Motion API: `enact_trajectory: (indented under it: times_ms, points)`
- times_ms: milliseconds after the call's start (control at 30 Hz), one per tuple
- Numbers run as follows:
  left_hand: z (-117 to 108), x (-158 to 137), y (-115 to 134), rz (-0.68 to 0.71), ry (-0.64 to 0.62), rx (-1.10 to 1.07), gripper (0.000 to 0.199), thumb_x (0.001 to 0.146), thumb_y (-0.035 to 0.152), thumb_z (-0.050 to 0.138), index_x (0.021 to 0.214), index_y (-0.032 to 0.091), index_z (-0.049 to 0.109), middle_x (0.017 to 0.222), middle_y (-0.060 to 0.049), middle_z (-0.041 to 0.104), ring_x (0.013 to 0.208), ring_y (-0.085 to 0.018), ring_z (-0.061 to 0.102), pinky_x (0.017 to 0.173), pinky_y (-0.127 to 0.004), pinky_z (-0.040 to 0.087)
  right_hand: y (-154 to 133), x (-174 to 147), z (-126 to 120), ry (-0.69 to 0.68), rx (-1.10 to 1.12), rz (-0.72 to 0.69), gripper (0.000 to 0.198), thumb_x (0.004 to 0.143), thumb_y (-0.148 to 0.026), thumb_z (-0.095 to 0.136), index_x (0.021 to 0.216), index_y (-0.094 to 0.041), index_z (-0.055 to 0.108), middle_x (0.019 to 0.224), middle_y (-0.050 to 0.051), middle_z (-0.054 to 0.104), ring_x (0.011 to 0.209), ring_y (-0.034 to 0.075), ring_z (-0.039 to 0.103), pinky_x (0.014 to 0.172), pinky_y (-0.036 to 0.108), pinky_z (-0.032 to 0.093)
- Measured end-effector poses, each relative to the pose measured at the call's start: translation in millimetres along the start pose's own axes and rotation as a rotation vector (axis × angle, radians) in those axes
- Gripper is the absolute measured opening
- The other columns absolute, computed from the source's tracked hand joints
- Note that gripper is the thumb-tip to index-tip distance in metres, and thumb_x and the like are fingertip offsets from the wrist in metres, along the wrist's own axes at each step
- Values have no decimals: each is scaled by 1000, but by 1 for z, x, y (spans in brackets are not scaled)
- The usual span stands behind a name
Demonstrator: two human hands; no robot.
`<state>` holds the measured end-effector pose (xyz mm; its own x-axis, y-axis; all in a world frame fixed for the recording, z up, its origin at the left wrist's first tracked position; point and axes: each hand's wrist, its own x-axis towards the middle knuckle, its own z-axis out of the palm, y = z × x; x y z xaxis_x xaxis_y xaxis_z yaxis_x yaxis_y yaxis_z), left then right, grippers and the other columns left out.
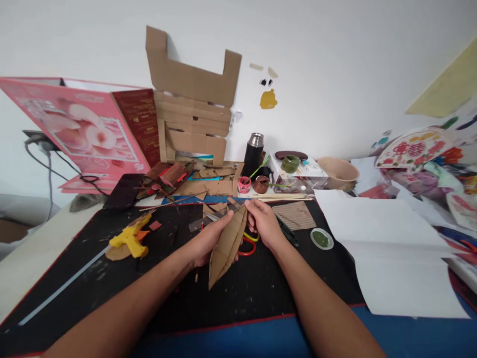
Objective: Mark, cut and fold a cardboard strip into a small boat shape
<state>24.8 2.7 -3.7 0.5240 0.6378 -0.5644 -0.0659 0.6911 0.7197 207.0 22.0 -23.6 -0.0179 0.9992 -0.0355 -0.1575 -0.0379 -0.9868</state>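
A leaf-shaped cardboard piece, pointed at its lower end and creased lengthwise, is held up over the black mat. My left hand grips its left side, with the thumb on top and fingers underneath. At the upper tip, my right hand pinches the cardboard between thumb and finger. Red-handled scissors lie on the mat behind the piece, partly covered by it and my hands. Small cardboard scraps are just beyond my left hand.
A yellow glue gun with a long glue stick lies left. Corrugated cardboard and a dish of green paint are right. Behind stand paint jars, a black thermos and a pink box. White paper covers the right side.
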Motion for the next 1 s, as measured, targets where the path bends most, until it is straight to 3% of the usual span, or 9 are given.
enact_trajectory:
  times_ms: [267,467,633,767,867,1000]
  points:
    - [-6,2,-1,22,-41,-26,71,94,84,62,105,15,77,78,-8,74,54,-22,69,53,-32,53,1,1,-1,-16,27,13,49,88,-70,75,82,-23,64,51,-7,56,35,9,44,34,20,30]
    - [-7,2,2,35,34,-68,71,99,81,59,109,14,79,73,-10,74,56,-25,71,54,-34,56,-1,2,1,-16,56,1,51,88,-73,72,92,-23,65,52,-7,58,35,10,44,34,20,30]
    - [0,-2,1,67,110,-120,60,99,73,66,115,16,80,70,-9,75,49,-26,68,50,-36,55,-2,-3,4,-33,-54,-32,53,90,-75,69,81,-24,59,53,-7,58,37,10,47,37,20,30]
    - [-1,-4,5,94,131,-142,58,100,69,66,119,16,80,72,-10,77,48,-26,68,48,-36,55,-4,-4,5,-27,-104,-47,50,90,-73,71,88,-23,65,53,-8,55,37,10,44,37,21,28]
    - [-11,-2,16,261,188,-245,61,103,70,58,118,15,80,75,-12,77,55,-26,71,50,-34,57,-6,-2,2,34,-105,-82,49,93,-71,67,93,-22,67,53,-8,55,38,10,44,39,23,28]
    - [-27,3,32,579,374,-435,60,108,69,51,114,16,79,78,-10,76,69,-28,76,60,-35,63,-8,-6,3,24,-238,-137,40,101,-60,60,102,-22,71,55,-7,54,42,13,46,46,25,35]
